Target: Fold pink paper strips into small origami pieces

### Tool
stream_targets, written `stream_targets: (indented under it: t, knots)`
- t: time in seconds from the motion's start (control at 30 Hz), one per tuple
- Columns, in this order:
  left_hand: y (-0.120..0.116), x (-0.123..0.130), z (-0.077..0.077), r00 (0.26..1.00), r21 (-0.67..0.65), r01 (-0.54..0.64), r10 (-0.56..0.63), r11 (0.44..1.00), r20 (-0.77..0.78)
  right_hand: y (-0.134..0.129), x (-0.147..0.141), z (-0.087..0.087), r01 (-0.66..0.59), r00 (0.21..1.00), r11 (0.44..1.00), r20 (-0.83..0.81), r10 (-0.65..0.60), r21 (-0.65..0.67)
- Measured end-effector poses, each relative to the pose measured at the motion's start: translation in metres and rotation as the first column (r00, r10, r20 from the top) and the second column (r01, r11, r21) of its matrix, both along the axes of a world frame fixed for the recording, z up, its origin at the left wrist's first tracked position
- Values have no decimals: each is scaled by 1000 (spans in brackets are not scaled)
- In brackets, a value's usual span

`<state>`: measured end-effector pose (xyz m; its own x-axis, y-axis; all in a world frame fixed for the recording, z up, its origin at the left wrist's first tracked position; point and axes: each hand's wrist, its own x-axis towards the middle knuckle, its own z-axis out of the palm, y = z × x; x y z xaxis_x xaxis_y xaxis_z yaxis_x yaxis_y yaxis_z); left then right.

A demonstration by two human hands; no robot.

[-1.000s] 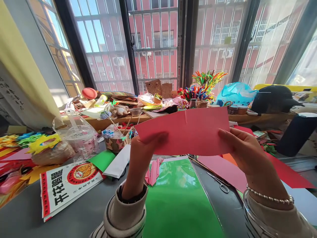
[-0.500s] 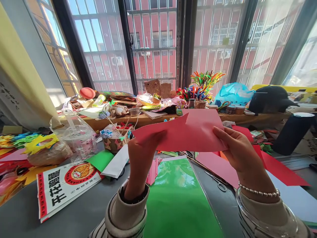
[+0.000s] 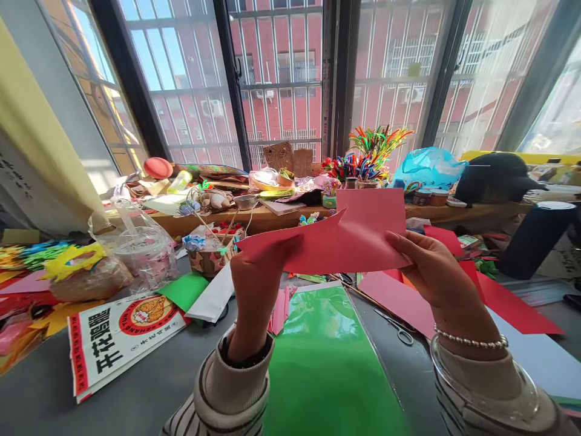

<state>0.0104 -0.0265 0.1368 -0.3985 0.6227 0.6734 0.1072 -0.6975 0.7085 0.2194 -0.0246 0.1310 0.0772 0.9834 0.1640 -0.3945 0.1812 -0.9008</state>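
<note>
Both hands hold up one pinkish-red sheet of paper [image 3: 336, 248] above the table, with a notch or cut edge near its upper middle. My left hand [image 3: 261, 272] grips its left part, the fingers partly behind the paper. At the right edge, my right hand [image 3: 424, 257] pinches the sheet between thumb and fingers. Beneath the hands lies a glossy green sheet [image 3: 331, 363], with folded pink strips [image 3: 281, 312] at its upper left. Scissors [image 3: 402, 332] rest to its right.
A printed paper bag [image 3: 127, 342], wrapped plastic cup [image 3: 145, 254] and small basket [image 3: 206, 261] stand left. At right are red paper [image 3: 521, 306] and a dark bottle [image 3: 538, 242]. Pipe cleaners [image 3: 358, 166], a blue bag [image 3: 429, 166] and a cap [image 3: 497, 181] line the sill.
The right part of the pinkish-red sheet has risen slightly and its top corner now stands more upright. Both hands keep their hold, shifted a little to the left.
</note>
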Motion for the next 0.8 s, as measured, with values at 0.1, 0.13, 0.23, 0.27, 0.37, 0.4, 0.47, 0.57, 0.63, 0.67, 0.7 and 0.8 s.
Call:
stream_targets:
  t: [0.1, 0.13, 0.23, 0.27, 0.37, 0.4, 0.47, 0.57, 0.63, 0.67, 0.7, 0.8]
  knots:
    - [-2, 2, 0, 1000, 4, -31, 31, 999, 1, 1, 0, -2, -28, 1000, 999, -5, 28, -19]
    - [-2, 2, 1, 999, 1, -44, 44, 999, -3, 2, 0, -2, -30, 1000, 999, -4, 30, -20]
    - [-3, 3, 0, 997, -6, -72, 72, 997, -30, 3, 1, -4, -27, 1000, 1000, 13, 27, -16]
    - [-2, 3, -1, 996, -6, -75, 75, 997, -48, 4, 1, -4, -24, 999, 1000, 20, 24, -14]
    - [3, -2, -4, 987, -26, -72, 68, 997, -143, 7, 2, -6, -3, 999, 1000, 32, 3, -4]
    - [5, -5, -5, 980, -36, -77, 68, 996, -188, 8, 2, -6, 12, 999, 1000, 35, -12, -1]
    - [9, -9, -5, 939, -47, -121, 99, 992, -330, 9, 2, -6, 49, 998, 999, 39, -49, 5]
    - [9, -9, -2, 813, 188, -369, 414, 910, -408, 10, -1, -7, 120, 993, 993, 17, -120, 17]
    - [4, -3, 1, 681, 349, -443, 563, 826, -468, 11, -3, -7, 155, 988, 988, 9, -155, 18]
    - [1, 2, 2, 613, 439, -409, 597, 800, -517, 11, -4, -7, 166, 986, 986, 15, -166, 17]
    - [-2, 7, 3, 538, 502, -337, 601, 796, -592, 11, -5, -7, 170, 985, 985, 25, -170, 17]
    - [-5, 19, 0, 336, 560, -132, 568, 818, -751, 9, -8, -6, 147, 988, 989, 51, -147, 12]
